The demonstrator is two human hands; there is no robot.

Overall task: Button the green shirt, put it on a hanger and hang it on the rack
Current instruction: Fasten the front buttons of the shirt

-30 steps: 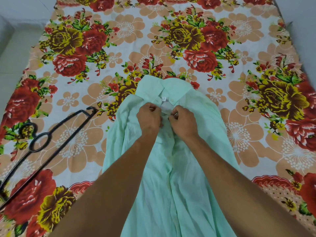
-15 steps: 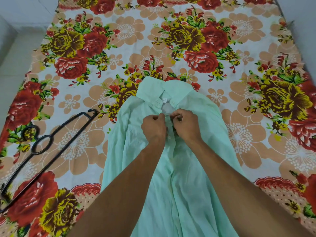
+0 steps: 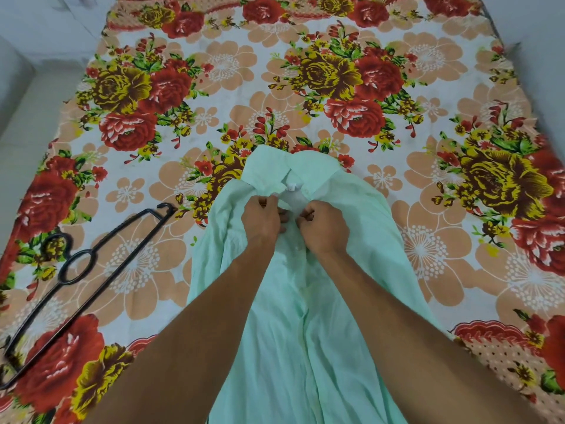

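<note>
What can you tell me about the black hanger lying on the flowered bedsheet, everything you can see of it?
The black hanger looks like thin, rigid plastic or coated metal, which I cannot tell. It lies flat on the flowered bedsheet, left of the pale green shirt and apart from it. Its long bars run diagonally from lower left to upper right, ending in a small notched tip. A round ring sits on its left side, with a curved hook beyond. Its lower end leaves the frame. Neither hand touches it.
</note>
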